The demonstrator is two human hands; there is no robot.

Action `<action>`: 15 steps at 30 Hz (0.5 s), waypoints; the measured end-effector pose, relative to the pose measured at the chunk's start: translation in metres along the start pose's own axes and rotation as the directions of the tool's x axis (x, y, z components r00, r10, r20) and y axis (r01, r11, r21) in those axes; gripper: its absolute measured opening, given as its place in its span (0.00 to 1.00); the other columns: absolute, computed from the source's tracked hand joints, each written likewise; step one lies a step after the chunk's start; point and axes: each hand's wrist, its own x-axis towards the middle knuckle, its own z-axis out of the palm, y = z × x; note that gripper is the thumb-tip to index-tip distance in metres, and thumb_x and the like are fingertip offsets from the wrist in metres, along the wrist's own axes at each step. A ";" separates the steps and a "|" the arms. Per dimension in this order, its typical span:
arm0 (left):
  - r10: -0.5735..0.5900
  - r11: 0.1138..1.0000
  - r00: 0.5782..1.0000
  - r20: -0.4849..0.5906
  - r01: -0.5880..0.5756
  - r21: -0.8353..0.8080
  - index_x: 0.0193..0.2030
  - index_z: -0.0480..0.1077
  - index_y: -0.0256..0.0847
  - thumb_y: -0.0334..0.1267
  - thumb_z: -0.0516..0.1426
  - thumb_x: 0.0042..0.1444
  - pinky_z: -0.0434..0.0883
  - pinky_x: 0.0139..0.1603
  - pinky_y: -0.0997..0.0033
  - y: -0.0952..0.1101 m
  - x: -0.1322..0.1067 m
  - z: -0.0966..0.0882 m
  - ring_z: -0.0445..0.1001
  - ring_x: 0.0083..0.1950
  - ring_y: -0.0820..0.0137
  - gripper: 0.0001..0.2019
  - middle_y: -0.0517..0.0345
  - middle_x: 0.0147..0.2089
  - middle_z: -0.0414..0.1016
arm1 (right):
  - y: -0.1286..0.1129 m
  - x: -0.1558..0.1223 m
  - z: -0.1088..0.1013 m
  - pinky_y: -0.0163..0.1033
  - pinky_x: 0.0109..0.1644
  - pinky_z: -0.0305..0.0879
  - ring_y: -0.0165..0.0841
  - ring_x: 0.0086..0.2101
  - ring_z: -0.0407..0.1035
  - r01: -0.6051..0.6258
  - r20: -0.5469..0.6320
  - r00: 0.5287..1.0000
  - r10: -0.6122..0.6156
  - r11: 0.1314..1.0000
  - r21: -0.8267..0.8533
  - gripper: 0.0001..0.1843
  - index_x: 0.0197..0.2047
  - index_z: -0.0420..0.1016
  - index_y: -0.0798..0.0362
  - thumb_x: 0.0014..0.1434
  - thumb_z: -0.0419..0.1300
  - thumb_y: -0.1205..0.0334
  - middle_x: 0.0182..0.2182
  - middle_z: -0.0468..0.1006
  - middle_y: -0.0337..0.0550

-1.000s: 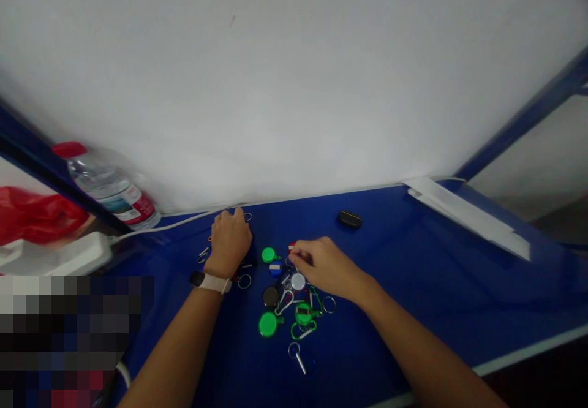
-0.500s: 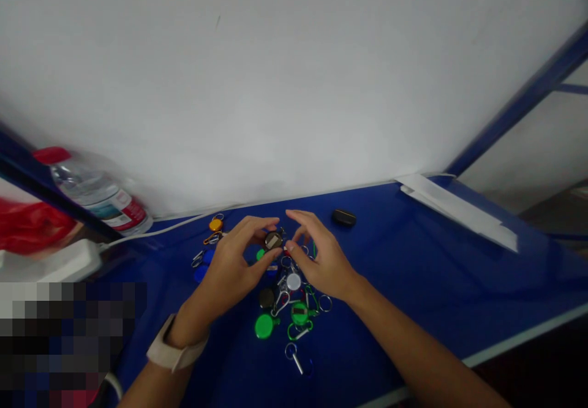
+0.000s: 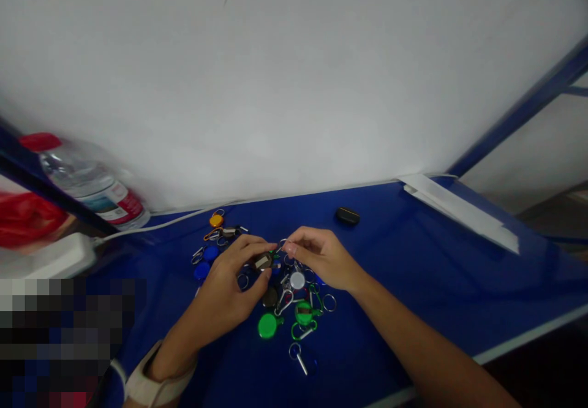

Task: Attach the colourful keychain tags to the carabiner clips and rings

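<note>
My left hand (image 3: pixel 234 282) is closed on a black retractable badge reel (image 3: pixel 263 262), gripped at its edge between thumb and fingers. Just to the right, my right hand (image 3: pixel 321 255) pinches a metal key ring (image 3: pixel 283 245) between thumb and forefinger. Whether the ring is joined to the black reel I cannot tell. Under and in front of both hands lies a pile of reels with carabiner clips: a white reel (image 3: pixel 297 280), a green reel (image 3: pixel 267 326), another green reel with a carabiner (image 3: pixel 304 312) and a second black reel (image 3: pixel 270 298). My fingers hide part of the pile.
Left of my left hand are an orange reel (image 3: pixel 216 220) and a blue reel (image 3: pixel 201 271). A small black case (image 3: pixel 348 215) and white papers (image 3: pixel 459 212) lie to the right. A bottle (image 3: pixel 96 187) and a power strip (image 3: pixel 59 262) stand at the left, against the wall side.
Both hands have come lower. The black reel has moved down and left with my left hand, and my right thumb and forefinger have closed on a key ring.
</note>
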 end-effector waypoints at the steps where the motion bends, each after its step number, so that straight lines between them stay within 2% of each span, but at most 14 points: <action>1: -0.020 1.000 1.000 0.023 0.020 -0.011 0.54 0.73 0.45 0.32 0.57 0.65 0.73 0.53 0.63 0.002 0.000 0.000 0.75 0.52 0.66 0.12 0.53 0.51 0.75 | 0.000 0.000 0.000 0.34 0.32 0.59 0.27 0.28 0.64 -0.011 0.019 1.000 0.010 1.000 0.027 0.22 0.37 0.76 0.55 0.60 0.65 0.42 0.29 0.75 0.40; 5: -0.142 0.987 0.985 0.098 0.148 -0.054 0.49 0.72 0.44 0.33 0.55 0.65 0.72 0.45 0.67 0.010 -0.002 0.003 0.77 0.42 0.69 0.09 0.58 0.43 0.78 | 0.001 -0.002 0.000 0.33 0.32 0.61 0.26 0.28 0.66 -0.092 0.127 0.989 0.079 0.991 0.095 0.26 0.35 0.77 0.56 0.60 0.64 0.37 0.30 0.77 0.41; 9: -0.179 0.979 0.976 0.121 0.189 -0.075 0.46 0.71 0.43 0.37 0.54 0.67 0.70 0.40 0.70 0.011 -0.004 0.005 0.76 0.38 0.70 0.06 0.59 0.40 0.78 | 0.001 -0.003 0.001 0.33 0.31 0.63 0.26 0.27 0.67 -0.156 0.191 0.972 0.140 0.985 0.069 0.28 0.35 0.76 0.56 0.59 0.63 0.35 0.29 0.77 0.41; 12: -0.187 0.975 0.974 0.130 0.200 -0.097 0.44 0.71 0.43 0.39 0.52 0.70 0.68 0.38 0.71 0.009 -0.004 0.006 0.74 0.36 0.71 0.07 0.60 0.38 0.77 | -0.001 -0.005 0.003 0.33 0.30 0.63 0.25 0.25 0.64 -0.152 0.171 0.976 0.135 0.984 0.089 0.25 0.36 0.74 0.56 0.61 0.63 0.38 0.29 0.78 0.41; 15: -0.174 0.970 0.976 0.131 0.193 -0.145 0.44 0.71 0.43 0.41 0.52 0.71 0.68 0.38 0.72 0.008 -0.004 0.007 0.74 0.37 0.71 0.09 0.60 0.39 0.77 | -0.001 -0.005 0.007 0.32 0.28 0.61 0.24 0.24 0.62 -0.105 0.103 0.990 0.093 0.988 0.116 0.22 0.37 0.74 0.56 0.62 0.64 0.42 0.29 0.79 0.42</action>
